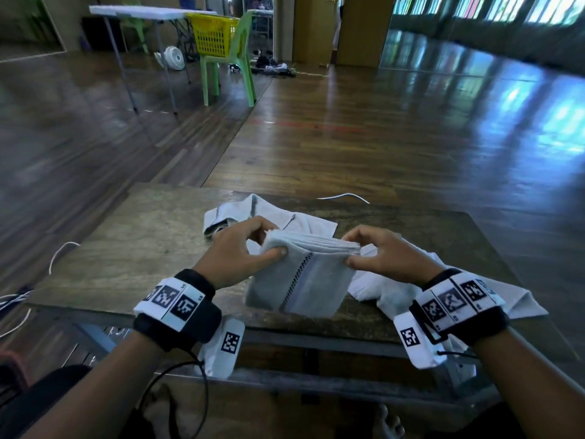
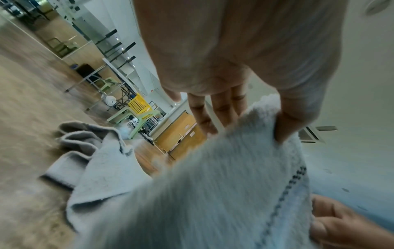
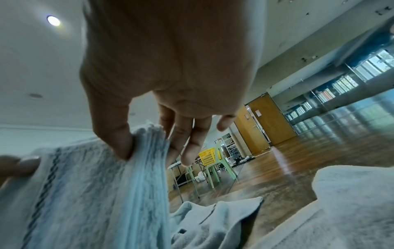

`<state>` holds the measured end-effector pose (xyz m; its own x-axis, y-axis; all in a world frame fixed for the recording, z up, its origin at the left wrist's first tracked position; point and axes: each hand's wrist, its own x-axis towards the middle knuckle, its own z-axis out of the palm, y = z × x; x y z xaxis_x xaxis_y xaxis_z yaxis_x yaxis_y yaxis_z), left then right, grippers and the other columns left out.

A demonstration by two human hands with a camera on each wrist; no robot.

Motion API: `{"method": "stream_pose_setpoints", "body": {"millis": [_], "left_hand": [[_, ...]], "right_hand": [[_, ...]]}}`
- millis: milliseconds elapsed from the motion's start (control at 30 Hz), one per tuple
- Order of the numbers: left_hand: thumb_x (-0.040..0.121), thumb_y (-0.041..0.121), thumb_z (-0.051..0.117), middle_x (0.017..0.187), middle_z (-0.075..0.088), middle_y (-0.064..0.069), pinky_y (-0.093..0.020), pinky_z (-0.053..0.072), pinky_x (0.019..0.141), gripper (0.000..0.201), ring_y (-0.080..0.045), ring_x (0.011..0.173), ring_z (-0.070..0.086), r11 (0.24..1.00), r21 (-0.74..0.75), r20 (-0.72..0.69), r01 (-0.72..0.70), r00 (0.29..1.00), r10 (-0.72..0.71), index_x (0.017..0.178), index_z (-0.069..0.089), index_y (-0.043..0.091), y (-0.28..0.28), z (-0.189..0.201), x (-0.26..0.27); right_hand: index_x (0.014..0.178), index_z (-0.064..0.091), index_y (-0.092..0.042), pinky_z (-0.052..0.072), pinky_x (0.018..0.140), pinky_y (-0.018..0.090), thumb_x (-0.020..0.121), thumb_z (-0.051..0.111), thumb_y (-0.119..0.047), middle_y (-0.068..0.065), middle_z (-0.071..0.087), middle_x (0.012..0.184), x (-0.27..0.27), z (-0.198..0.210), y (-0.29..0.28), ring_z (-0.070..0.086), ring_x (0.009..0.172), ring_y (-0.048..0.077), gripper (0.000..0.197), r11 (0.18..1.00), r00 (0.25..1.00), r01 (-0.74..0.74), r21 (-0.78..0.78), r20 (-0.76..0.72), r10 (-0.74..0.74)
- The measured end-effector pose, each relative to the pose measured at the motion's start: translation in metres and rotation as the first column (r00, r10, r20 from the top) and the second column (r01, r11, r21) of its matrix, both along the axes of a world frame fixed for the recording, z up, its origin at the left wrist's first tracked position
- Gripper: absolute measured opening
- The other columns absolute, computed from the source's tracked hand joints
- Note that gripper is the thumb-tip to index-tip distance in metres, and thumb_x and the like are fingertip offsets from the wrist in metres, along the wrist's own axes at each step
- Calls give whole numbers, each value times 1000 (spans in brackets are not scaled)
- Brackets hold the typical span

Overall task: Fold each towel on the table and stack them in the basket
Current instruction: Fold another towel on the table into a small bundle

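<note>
A folded grey towel [image 1: 304,277] with a dark stitched stripe is held up over the near part of the wooden table [image 1: 142,245]. My left hand [image 1: 240,251] pinches its upper left corner, thumb in front, fingers behind. My right hand [image 1: 376,253] pinches the upper right corner the same way. The wrist views show the folded towel [image 2: 224,185] and its layered edge [image 3: 147,160] between thumb and fingers. An unfolded towel [image 1: 253,213] lies behind it, and another loose towel [image 1: 386,289] lies under my right wrist. The yellow basket [image 1: 213,34] stands on a green chair far across the room.
The green chair [image 1: 234,64] stands next to a white folding table [image 1: 139,14] and a small fan [image 1: 172,57] on the floor. White cables [image 1: 60,255] run off the table's left and far edges. Wooden floor stretches between my table and the basket.
</note>
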<state>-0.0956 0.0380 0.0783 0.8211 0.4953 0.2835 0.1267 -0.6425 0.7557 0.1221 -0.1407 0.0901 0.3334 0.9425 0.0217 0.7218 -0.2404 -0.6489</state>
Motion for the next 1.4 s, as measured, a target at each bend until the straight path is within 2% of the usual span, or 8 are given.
{"method": "stream_pose_setpoints", "body": {"millis": [133,267,367,467,700,833,1067,1400], "left_hand": [[75,47,67,86,66,8,-15,46,70,26,-4,82,60,997,-65,-57,37,998,-41,86,63,24,4,-2,-13],[80,42,67,81,64,4,-24,44,68,26,-9,74,59,993,-119,-254,22,966,-52,80,62,16,13,-23,-11],[76,56,60,72,57,8,-24,38,62,36,-8,68,52,998,-64,-382,21,923,-44,79,58,20,18,-45,0],[87,42,59,71,51,11,-21,33,59,27,-4,66,47,999,30,-446,-33,894,42,87,57,16,19,-61,13],[86,48,55,85,57,11,-36,24,87,21,-14,91,53,960,265,-486,-90,847,214,90,50,28,23,-88,28],[86,39,57,109,56,8,-36,13,97,23,-14,110,48,918,396,-448,8,874,185,106,56,28,26,-90,33],[87,33,54,97,60,19,-37,9,95,12,-5,105,50,859,501,-426,104,894,140,96,63,32,31,-92,36],[88,31,54,83,59,16,-34,13,95,9,-6,90,55,881,468,-420,64,894,157,83,62,28,31,-85,44]], "right_hand": [[98,64,-9,47,83,31,84,66,-12,8,69,99,-1,4,6,60,84,6,15,999,985,-38,11,-165,39],[97,67,-13,48,86,36,88,61,-22,8,69,96,3,-12,15,63,90,19,15,972,985,-94,-217,-162,59],[100,66,-10,47,82,35,90,58,-27,3,66,87,5,-28,23,59,78,13,22,927,991,-110,-360,-111,74],[109,63,-8,46,84,35,91,56,-29,8,66,101,7,-41,32,58,87,16,29,914,999,-52,-403,-16,50],[110,58,-21,35,99,45,88,55,-39,-7,61,87,13,-73,45,57,96,17,28,899,982,67,-433,188,18],[105,57,-22,36,99,44,83,65,-31,-10,60,81,14,-76,49,59,92,16,25,921,984,83,-380,179,-15],[91,68,-9,42,66,18,76,74,-18,-3,64,86,15,-74,55,58,80,11,18,954,990,41,-296,143,2],[80,65,-5,39,62,10,78,71,-11,-6,66,80,23,-78,52,55,70,-1,8,983,990,-61,-175,117,82]]}}
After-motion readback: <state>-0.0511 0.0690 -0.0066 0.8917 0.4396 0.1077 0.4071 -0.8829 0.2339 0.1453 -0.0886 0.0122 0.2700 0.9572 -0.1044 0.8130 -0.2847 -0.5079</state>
